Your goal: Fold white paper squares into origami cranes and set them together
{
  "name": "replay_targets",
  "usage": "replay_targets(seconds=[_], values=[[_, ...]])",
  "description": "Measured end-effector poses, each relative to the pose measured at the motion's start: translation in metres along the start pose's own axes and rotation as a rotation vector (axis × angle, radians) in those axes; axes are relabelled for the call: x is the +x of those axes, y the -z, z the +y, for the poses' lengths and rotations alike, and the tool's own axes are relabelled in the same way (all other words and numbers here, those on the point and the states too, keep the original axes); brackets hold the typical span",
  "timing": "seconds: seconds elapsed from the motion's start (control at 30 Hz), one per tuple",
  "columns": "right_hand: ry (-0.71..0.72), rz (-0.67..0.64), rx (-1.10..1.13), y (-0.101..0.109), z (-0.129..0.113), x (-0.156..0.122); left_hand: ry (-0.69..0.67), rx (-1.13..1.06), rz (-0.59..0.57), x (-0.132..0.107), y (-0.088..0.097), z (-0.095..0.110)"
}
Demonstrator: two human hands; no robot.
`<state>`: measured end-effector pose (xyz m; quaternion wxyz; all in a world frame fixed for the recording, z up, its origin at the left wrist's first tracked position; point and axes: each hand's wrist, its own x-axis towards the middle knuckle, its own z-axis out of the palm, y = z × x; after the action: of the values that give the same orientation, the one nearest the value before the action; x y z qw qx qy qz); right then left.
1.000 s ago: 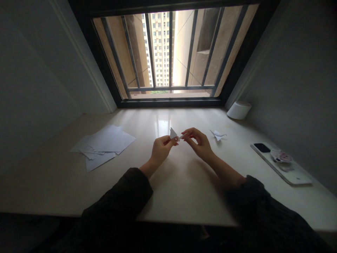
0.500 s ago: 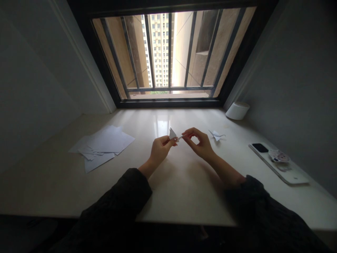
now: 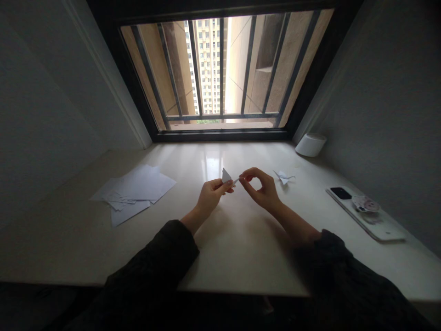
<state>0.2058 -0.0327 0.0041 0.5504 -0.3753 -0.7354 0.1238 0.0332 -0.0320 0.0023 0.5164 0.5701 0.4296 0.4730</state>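
Note:
Between my hands, above the white sill, is a small piece of folded paper [image 3: 226, 175] with a pointed flap standing up. My left hand [image 3: 210, 196] is closed on its body, thumb on the near side. My right hand [image 3: 261, 187] pinches the narrow strip that sticks out to the right, thumb against forefinger. The fingers hide much of the folds. A finished-looking paper crane [image 3: 284, 177] lies on the sill just right of my right hand, apart from it.
Loose white paper sheets and cut pieces [image 3: 138, 186] lie in a pile at the left. A phone [image 3: 370, 220] with a round grip lies at the right. A white cylinder-like object [image 3: 311, 145] stands in the back right corner. Behind the sill is a barred window [image 3: 222, 133].
Almost nothing differs. Both hands keep their hold on the folded paper, and the right fingertips have shifted very slightly on the strip.

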Motion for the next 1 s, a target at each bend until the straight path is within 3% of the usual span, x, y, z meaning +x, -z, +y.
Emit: replay_targets(seconds=[0.33,0.47,0.63,0.73,1.0], values=[[0.074,0.102,-0.038,-0.002,-0.003,-0.002,0.047,-0.035,-0.004,0.000,-0.002,-0.001],[0.050,0.094,-0.015,-0.002,-0.004,0.000,-0.065,0.037,0.061,0.000,0.000,-0.001],[-0.098,0.053,0.111,-0.002,0.002,0.002,-0.355,0.412,0.209,-0.003,0.005,0.005],[-0.197,0.008,0.212,-0.003,0.011,0.002,-0.461,0.552,0.247,-0.004,0.008,0.009],[-0.335,-0.101,0.410,-0.006,0.020,0.002,-0.447,0.584,0.232,-0.002,0.012,0.006]])
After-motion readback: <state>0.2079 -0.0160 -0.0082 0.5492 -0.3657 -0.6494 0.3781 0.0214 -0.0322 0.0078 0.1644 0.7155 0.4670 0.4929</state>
